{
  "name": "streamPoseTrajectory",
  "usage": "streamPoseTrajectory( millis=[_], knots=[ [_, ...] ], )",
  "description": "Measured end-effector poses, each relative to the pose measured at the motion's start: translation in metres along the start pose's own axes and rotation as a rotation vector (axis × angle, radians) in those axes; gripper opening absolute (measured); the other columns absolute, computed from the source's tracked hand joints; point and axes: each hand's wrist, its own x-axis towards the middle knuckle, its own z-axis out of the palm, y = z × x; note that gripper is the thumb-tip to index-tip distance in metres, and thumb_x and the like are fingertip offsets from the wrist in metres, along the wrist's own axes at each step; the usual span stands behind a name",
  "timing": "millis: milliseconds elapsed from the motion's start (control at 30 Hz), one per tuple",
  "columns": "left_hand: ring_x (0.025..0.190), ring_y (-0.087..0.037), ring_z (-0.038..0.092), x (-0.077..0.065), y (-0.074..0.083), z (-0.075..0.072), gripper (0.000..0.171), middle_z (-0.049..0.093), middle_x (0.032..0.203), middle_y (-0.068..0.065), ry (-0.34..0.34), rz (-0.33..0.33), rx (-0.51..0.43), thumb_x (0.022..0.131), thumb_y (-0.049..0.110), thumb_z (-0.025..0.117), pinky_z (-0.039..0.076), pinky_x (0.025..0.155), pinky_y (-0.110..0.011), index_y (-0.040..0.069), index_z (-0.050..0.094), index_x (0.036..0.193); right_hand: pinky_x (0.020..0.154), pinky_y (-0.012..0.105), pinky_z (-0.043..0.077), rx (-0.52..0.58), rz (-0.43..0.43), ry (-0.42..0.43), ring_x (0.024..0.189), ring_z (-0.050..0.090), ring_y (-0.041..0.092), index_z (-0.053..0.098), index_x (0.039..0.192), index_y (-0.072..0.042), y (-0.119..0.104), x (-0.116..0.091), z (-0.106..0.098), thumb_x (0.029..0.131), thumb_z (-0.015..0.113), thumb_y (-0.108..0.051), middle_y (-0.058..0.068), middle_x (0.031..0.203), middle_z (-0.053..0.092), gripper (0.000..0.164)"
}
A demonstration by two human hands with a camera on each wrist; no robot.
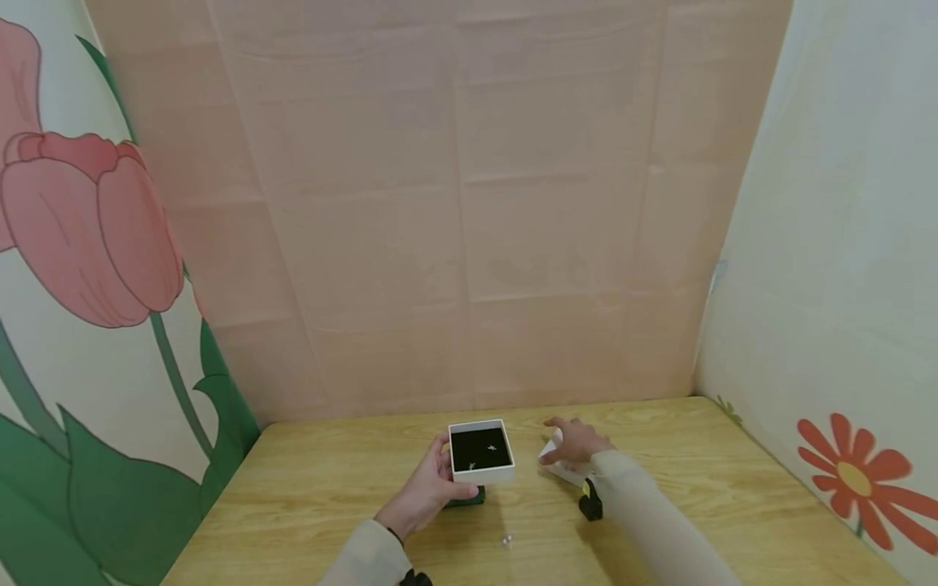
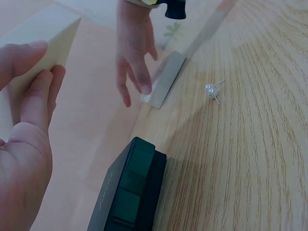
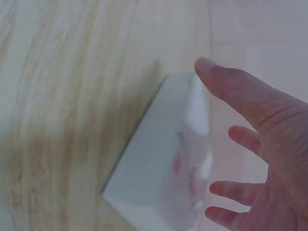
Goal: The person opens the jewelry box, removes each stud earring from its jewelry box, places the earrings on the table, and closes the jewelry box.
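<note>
My left hand (image 1: pixel 423 491) holds a small open white box (image 1: pixel 489 475) above the table, thumb at its near edge and fingers along its left side. On the box's black insert (image 1: pixel 466 448) lie two tiny silvery pieces (image 1: pixel 492 448), too small to make out. My right hand (image 1: pixel 579 443) hovers, fingers spread, over a white box lid (image 3: pixel 149 144) with small pink marks on its top. In the right wrist view its thumb reaches the lid's edge; contact cannot be made out. Two pearl stud earrings (image 2: pixel 211 90) lie on the table, nearer me than the hands.
A dark green box (image 2: pixel 130 187) rests on the wooden table (image 1: pixel 330 488) beneath my left hand, partly hidden in the head view. A pink cloth backdrop (image 1: pixel 469 244) stands behind the table. Flower-printed panels (image 1: pixel 843 244) flank both sides.
</note>
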Motion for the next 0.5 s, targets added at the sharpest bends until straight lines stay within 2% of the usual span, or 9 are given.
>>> streamPoseTrajectory(
  millis=[67,200,267,433,500],
  knots=[
    [0.104,-0.023,0.063,-0.001,0.0,-0.001,0.085,0.059,0.123,-0.009,0.003,-0.004,0.007,0.071,-0.027,0.064,0.054,0.084,-0.032,0.004,0.024,0.139,0.085,0.066,0.042,0.052,-0.021,0.009,0.11,0.053,0.049,0.045,0.142,-0.015,0.001,0.002,-0.002,0.076,0.079,-0.042,0.03,0.137,0.045,0.079],
    [0.107,-0.024,0.062,-0.002,0.0,-0.003,0.084,0.057,0.127,-0.011,-0.001,-0.014,0.008,0.073,-0.025,0.065,0.053,0.085,-0.033,0.004,0.024,0.14,0.067,0.05,0.053,0.273,-0.066,0.046,0.095,0.061,0.037,0.041,0.143,-0.005,-0.004,-0.001,-0.011,0.084,0.074,-0.029,0.034,0.141,0.04,0.071],
    [0.107,-0.023,0.062,-0.002,0.0,-0.005,0.084,0.057,0.126,-0.011,-0.01,-0.008,0.008,0.073,-0.025,0.065,0.053,0.085,-0.033,0.004,0.023,0.14,0.066,0.046,0.053,0.383,-0.081,0.076,0.095,0.061,0.037,0.041,0.141,-0.001,-0.01,-0.005,-0.018,0.087,0.071,-0.023,0.035,0.14,0.04,0.066],
    [0.104,-0.021,0.062,-0.004,-0.002,-0.009,0.088,0.059,0.123,-0.008,-0.017,0.004,0.006,0.071,-0.027,0.064,0.053,0.085,-0.032,0.002,0.02,0.141,0.09,0.05,0.048,0.552,-0.097,0.203,0.113,0.055,0.045,0.046,0.134,0.003,-0.019,-0.01,-0.027,0.091,0.065,-0.015,0.033,0.127,0.052,0.051],
    [0.104,-0.022,0.063,-0.006,-0.002,-0.01,0.09,0.059,0.123,-0.009,-0.018,0.004,0.011,0.07,-0.027,0.064,0.053,0.085,-0.032,0.002,0.019,0.142,0.09,0.047,0.049,0.623,-0.091,0.238,0.112,0.056,0.044,0.046,0.132,0.004,-0.022,-0.01,-0.03,0.092,0.062,-0.012,0.032,0.124,0.055,0.045]
  ],
)
